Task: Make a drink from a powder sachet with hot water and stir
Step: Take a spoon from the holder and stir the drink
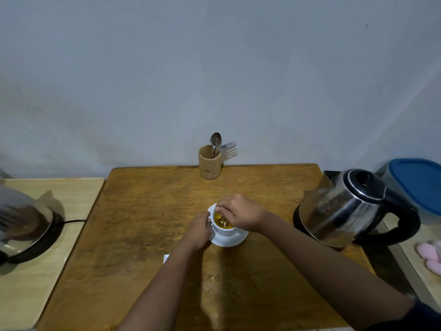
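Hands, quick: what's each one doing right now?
Left hand: closed against the side of the white cup, steadying it on the saucer.
Right hand: closed on a spoon dipped in the yellow drink.

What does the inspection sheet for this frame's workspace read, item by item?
Surface: wooden table, worn and stained.
Job's things: white cup of yellow-brown drink on saucer; kettle on its base at right; white scrap, possibly the sachet.
Clutter: wooden holder with spoon and fork.
Hands: left hand steadies cup; right hand holds spoon in the drink.
Cables: black cord to appliance at left.
Surroundings: bare wall, blue-lidded container, pink items.
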`<action>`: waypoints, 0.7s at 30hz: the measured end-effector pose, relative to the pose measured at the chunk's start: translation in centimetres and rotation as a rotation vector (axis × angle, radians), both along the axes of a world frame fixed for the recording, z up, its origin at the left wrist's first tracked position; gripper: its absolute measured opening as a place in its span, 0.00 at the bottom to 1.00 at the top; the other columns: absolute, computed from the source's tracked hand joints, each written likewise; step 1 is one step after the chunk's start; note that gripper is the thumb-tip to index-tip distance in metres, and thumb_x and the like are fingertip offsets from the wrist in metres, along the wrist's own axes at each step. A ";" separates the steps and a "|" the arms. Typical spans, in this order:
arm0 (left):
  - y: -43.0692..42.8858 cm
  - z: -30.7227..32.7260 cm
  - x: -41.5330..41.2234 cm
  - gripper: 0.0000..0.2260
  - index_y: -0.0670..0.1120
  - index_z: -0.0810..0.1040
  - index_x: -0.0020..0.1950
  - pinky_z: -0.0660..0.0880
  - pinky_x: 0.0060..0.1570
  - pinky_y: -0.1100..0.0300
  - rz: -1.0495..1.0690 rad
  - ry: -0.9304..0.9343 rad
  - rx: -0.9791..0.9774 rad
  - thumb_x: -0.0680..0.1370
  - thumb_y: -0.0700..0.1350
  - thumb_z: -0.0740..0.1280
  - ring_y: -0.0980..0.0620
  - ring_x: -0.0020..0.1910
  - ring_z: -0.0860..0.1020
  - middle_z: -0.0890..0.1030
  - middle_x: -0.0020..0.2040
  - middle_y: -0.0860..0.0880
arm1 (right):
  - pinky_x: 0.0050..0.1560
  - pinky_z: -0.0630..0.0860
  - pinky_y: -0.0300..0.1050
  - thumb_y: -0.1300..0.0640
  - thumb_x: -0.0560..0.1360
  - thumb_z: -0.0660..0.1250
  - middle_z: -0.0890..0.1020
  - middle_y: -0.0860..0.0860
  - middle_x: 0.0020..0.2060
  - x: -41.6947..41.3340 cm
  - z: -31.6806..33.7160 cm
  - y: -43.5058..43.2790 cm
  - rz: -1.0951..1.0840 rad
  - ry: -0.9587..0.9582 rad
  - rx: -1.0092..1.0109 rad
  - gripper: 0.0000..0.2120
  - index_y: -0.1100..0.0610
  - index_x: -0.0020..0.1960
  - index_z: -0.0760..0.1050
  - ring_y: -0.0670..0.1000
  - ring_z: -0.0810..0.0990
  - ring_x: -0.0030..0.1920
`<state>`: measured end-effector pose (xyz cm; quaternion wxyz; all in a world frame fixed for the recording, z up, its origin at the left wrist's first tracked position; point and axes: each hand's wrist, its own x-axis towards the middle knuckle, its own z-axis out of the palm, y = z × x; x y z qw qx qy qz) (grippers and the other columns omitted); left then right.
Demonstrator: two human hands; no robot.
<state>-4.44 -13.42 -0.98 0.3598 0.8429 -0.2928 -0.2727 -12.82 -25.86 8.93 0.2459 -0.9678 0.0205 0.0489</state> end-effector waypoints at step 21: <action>-0.1 -0.3 0.0 0.11 0.39 0.72 0.57 0.65 0.47 0.58 0.020 -0.043 0.007 0.80 0.40 0.54 0.49 0.49 0.70 0.74 0.57 0.38 | 0.47 0.75 0.55 0.59 0.79 0.57 0.82 0.61 0.44 -2.1 -1.1 -0.8 -0.076 -0.176 0.078 0.13 0.66 0.50 0.77 0.57 0.79 0.44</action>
